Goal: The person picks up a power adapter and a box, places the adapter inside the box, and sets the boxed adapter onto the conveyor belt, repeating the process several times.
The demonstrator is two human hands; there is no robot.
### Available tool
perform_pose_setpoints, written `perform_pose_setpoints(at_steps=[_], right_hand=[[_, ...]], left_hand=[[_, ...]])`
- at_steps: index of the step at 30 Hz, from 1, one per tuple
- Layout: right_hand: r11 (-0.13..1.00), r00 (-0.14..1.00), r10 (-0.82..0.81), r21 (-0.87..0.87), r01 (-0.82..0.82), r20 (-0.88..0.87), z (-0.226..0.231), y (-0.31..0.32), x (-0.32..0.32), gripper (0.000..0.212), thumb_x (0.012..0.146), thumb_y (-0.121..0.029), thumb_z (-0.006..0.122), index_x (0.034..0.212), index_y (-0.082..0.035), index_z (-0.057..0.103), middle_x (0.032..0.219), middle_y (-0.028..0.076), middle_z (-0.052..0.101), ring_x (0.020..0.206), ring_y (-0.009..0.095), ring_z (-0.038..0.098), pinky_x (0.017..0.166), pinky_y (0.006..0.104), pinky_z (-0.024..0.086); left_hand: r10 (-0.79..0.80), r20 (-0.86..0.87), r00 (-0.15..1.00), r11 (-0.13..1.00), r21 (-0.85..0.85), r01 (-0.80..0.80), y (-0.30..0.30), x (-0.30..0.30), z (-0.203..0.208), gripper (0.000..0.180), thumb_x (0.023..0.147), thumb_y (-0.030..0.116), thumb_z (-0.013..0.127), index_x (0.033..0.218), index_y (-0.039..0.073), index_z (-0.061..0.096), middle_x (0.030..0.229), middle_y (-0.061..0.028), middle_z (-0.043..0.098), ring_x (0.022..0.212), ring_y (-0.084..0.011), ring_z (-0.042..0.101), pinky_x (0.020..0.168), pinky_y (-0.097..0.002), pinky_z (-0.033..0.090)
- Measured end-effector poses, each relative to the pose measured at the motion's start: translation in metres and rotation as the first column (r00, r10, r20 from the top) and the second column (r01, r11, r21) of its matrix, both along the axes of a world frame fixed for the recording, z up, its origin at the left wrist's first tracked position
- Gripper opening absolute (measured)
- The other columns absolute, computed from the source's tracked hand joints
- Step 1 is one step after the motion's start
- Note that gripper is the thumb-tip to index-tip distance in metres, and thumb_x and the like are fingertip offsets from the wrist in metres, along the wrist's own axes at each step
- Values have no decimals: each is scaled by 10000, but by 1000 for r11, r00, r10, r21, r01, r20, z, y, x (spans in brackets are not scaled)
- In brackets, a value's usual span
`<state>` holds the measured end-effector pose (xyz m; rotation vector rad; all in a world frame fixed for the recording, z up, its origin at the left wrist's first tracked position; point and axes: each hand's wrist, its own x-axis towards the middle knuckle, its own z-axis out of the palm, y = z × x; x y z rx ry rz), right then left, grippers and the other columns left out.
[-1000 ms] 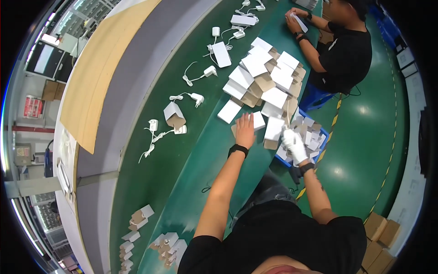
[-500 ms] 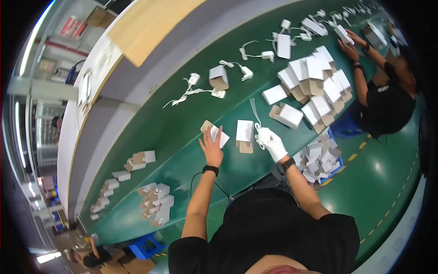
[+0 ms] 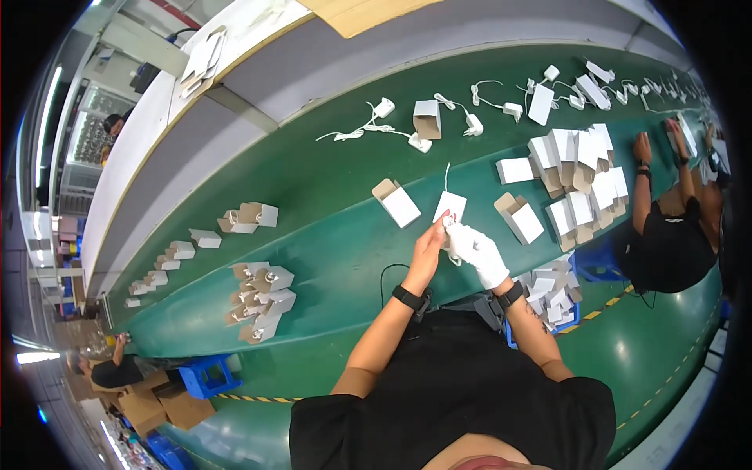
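Note:
In front of me both hands meet just over the near end of a white box. My right hand, in a white glove, is closed around a white charger with a thin cable. My bare left hand is closed too, its fingertips meeting the gloved ones at the charger; the fingers hide most of it. One cable end sticks up past the box and a loop hangs below the hands. Open white boxes with brown insides lie apart on either side, one on the left and one on the right.
Several white boxes are heaped at the right. Chargers with cables line the far side of the green table. Filled boxes stand at the left. A blue crate of boxes is beside me. Co-workers work farther right.
My left hand has let go of the left box and moved right to meet my right hand at the charger. The view has turned, shifting the table's contents.

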<state>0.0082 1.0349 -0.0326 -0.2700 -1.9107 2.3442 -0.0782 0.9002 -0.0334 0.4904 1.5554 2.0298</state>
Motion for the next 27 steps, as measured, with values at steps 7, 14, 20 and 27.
perform_pose_setpoints(at_steps=[7, 14, 20, 27], right_hand=[[997, 997, -68, 41, 67, 37, 8, 21, 7, 453, 851, -163, 627, 1260, -41, 474, 1076, 65, 600, 933, 134, 572, 760, 273, 472], [903, 1000, 28, -429, -27, -4, 47, 28, -3, 443, 857, -201, 622, 1252, -54, 485, 1046, 68, 610, 907, 146, 586, 706, 261, 492], [929, 910, 351, -205, -308, 222, 46, 47, -30, 346, 879, -200, 600, 1173, -22, 572, 980, 33, 618, 867, 128, 585, 745, 281, 502], [569, 853, 518, 718, -401, 66, 50, 13, -97, 249, 890, -208, 554, 1081, -70, 632, 932, 66, 641, 818, 197, 600, 714, 308, 492]], left_hand=[[580, -333, 744, 264, -786, -559, 23, -77, -55, 959, 701, 439, 733, 1397, 18, 225, 1392, -153, 322, 1283, -315, 326, 996, -531, 303], [135, -332, 933, 254, -899, -357, -9, -124, -55, 742, 665, 173, 686, 1328, 138, 357, 1243, -88, 438, 1197, -319, 393, 867, -539, 414], [-373, -789, 489, 626, -603, -495, -79, -127, 15, 665, 607, 14, 629, 1215, 253, 507, 1137, -32, 518, 1092, -312, 472, 781, -444, 500], [-517, -678, 522, 652, -707, -273, -69, -86, 57, 705, 577, 26, 646, 1236, 228, 501, 1149, -47, 533, 1076, -302, 500, 820, -406, 498]])
